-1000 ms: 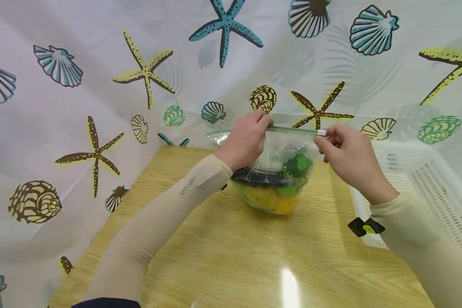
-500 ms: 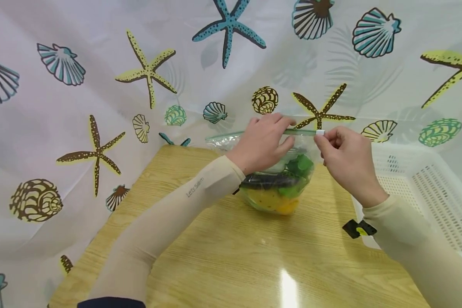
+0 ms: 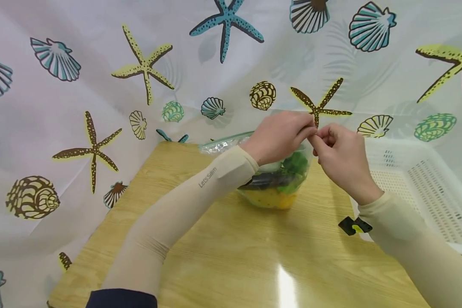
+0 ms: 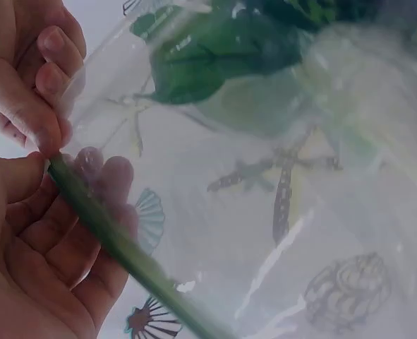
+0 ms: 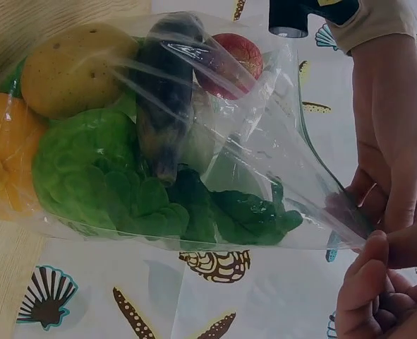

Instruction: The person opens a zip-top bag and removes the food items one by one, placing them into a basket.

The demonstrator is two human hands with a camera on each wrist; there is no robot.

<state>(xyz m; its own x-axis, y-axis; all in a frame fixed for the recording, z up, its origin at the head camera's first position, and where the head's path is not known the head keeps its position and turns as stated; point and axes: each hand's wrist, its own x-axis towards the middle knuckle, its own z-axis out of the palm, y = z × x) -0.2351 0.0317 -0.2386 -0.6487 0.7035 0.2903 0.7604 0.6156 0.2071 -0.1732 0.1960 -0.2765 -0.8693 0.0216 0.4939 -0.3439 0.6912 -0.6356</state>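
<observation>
The bag (image 3: pixel 277 184) is standing on the table (image 3: pixel 215 248), bulging with produce (image 5: pixel 92 169) (I'm spotting an eggplant (image 5: pixel 166 106) from afar); the left hand (image 3: pixel 281 134) is pinching the zip (image 4: pixel 120 247) at its end, the right hand (image 3: pixel 342 158) is pinching right beside it, and a basket (image 3: pixel 439 201) is sitting rightmost.

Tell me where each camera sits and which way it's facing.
Head: worn on the head, facing forward and down at the clear bag and table; left hand, right hand and forearms show.
Left wrist: on that wrist, facing the bag's green seal; both hands show.
Right wrist: on that wrist, facing the bag's vegetables; both hands show.
Wrist views share the bag and both hands.
</observation>
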